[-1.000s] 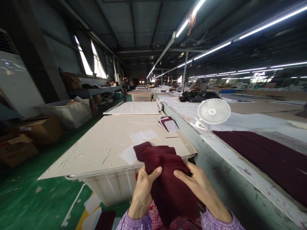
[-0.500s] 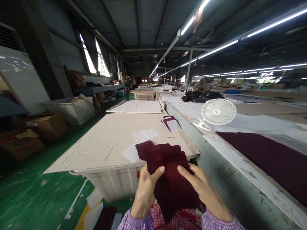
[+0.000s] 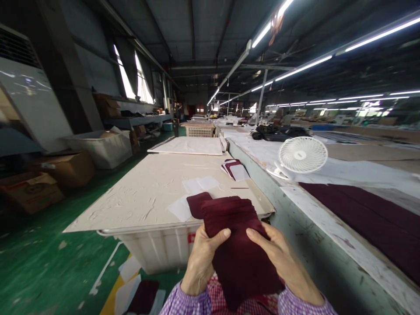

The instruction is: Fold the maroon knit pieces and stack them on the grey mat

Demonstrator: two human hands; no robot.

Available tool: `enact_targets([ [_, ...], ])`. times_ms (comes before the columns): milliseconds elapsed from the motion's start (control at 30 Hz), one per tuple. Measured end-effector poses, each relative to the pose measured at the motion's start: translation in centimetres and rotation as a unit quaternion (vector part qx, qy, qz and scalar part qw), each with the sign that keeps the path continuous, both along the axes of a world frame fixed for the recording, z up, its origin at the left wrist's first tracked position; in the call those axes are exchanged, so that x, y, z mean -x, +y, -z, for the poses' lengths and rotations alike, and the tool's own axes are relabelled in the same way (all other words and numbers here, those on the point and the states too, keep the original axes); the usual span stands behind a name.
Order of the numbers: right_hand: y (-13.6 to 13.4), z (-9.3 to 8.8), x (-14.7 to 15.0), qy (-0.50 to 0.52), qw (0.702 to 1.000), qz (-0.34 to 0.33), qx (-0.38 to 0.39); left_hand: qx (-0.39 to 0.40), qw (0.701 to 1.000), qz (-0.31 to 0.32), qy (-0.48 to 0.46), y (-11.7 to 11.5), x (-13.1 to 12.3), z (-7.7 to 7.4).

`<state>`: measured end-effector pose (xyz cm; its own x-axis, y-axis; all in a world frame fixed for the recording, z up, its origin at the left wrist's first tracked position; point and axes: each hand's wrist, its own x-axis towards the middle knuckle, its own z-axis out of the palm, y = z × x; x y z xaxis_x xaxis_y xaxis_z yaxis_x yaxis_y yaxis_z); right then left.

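- the whole view has drifted a little: the beige crumpled sheet board (image 3: pixel 154 192) over the white plastic crate (image 3: pixel 157 251) and the white round desk fan (image 3: pixel 302 155) now sit slightly further right in the picture, though none of them has itself moved.
- the stack of dark maroon cut cloth pieces (image 3: pixel 236 249) is still held up before the chest, over the crate's near edge, and its top edge looks a touch squarer than a second ago.
- the left hand (image 3: pixel 201 260) and right hand (image 3: pixel 284 260) keep the same clamp, one on each side with thumbs pressed on the front face. no piece has come off, so the stack is only being evened.
- hidden:
  - the long dark maroon cloth spread (image 3: pixel 364 212) runs out of the picture at the right.
  - i cannot tell whether the stack's top touches the board.
  - the fingers behind the cloth and the piece count are hidden.
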<state>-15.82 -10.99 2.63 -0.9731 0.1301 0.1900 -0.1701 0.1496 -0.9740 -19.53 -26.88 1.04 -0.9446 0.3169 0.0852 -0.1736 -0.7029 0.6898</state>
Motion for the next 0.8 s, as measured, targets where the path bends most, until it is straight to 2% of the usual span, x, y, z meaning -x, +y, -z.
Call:
enact_targets([
  [133, 0.2, 0.0, 0.0, 0.004, 0.999, 0.002, -0.038, 0.002, 1.0, -0.008, -0.003, 0.1, 0.1, 0.2],
  [400, 0.7, -0.2, 0.0, 0.014, 0.983, 0.036, -0.178, 0.002, 1.0, -0.018, -0.012, 0.6, 0.3, 0.3],
  [600, 1.0, 0.0, 0.1, 0.071, 0.985, 0.026, -0.158, 0.023, 1.0, -0.007, -0.006, 0.2, 0.2, 0.5],
  [800, 1.3, -0.4, -0.1, 0.098, 0.984, 0.033, -0.143, 0.067, 0.995, 0.063, 0.039, -0.1, -0.3, 0.0],
])
